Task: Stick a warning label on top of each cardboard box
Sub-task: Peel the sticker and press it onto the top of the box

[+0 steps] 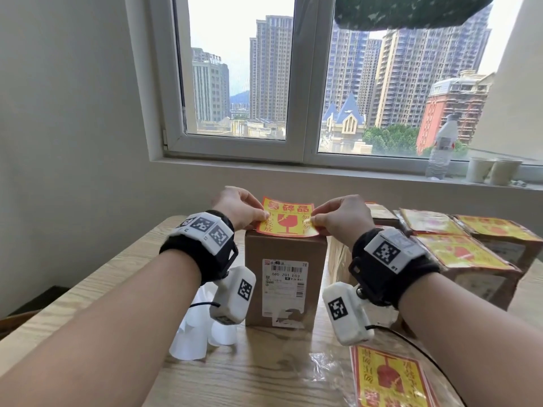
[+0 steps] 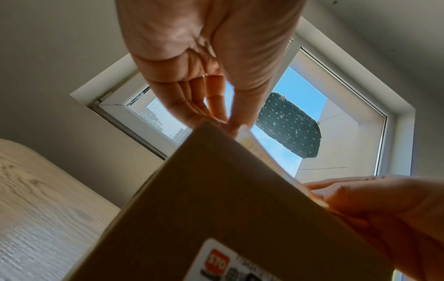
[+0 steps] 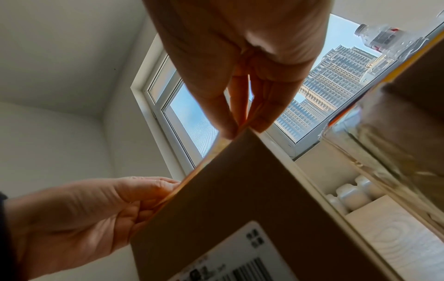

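At the near right edge of the wooden tabletop (image 1: 97, 292), a stack of red-and-yellow warning labels (image 1: 388, 380) lies on a clear plastic wrapper (image 1: 326, 365). To the left, white peeled backing sheets (image 1: 191, 339) rest loosely on the wood beside the base of an upright cardboard box (image 1: 282, 289), which stands at the centre and carries a white shipping label (image 1: 284, 286) on its near face.

Above the box, both hands hold a single warning label (image 1: 289, 218) over its top, the label's near edge at the box's near top rim and its far part tilted upward. The left hand (image 1: 239, 208) pinches the label's left near edge between thumb and curled fingers (image 2: 211, 102); the right hand (image 1: 342, 218) pinches the right near edge in the same way, thumb on the printed face and fingers (image 3: 264, 106) beneath. Both wrists wear black bands with white marker-tagged camera units.

To the right, slightly farther back, several labelled boxes (image 1: 467, 254) stand close together, each with a red-and-yellow label on top. Farther still, on the windowsill (image 1: 323, 168), a clear plastic bottle (image 1: 442, 148) stands at the right next to two paper cups (image 1: 493, 170). Beyond the window (image 1: 308, 83) rise high-rise buildings.
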`<state>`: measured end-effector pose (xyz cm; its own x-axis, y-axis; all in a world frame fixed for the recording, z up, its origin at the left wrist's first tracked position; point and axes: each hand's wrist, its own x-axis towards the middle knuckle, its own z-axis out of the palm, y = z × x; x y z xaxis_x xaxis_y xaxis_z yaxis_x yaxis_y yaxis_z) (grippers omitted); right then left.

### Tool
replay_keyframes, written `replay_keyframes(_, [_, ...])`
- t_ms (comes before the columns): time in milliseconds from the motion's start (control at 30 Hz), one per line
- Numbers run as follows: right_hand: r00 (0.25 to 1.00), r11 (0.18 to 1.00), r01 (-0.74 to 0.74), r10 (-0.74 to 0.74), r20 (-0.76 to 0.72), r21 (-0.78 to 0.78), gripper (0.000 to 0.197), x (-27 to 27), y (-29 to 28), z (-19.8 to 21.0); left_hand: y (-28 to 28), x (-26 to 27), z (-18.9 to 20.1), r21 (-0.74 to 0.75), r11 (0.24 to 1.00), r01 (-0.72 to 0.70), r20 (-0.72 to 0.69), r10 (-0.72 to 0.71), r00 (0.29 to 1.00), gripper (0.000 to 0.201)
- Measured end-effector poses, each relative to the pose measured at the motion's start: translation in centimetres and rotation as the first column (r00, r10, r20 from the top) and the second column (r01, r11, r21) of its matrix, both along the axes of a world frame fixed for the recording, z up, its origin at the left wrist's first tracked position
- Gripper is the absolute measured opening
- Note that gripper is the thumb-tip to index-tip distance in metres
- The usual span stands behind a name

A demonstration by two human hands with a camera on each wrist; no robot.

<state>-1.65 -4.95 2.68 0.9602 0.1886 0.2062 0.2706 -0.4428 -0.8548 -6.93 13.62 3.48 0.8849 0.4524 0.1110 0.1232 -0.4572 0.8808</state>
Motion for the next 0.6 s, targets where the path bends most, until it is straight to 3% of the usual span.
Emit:
replay_keyframes(333, [0.994,0.991,0.010,0.005,0.109,-0.132,0.017,0.16,0.48,0.04,-0.23,0.73,-0.26,0.181,0.982,-0.047,-0.007,0.049,0.999,0.017])
replay_keyframes(600, [0.986,0.971,0.026,0.014,0.164,-0.237,0.004,0.06,0.56,0.25,-0.50,0.70,0.10,0.343,0.937,-0.062,-0.026,0.076,0.997,0.016])
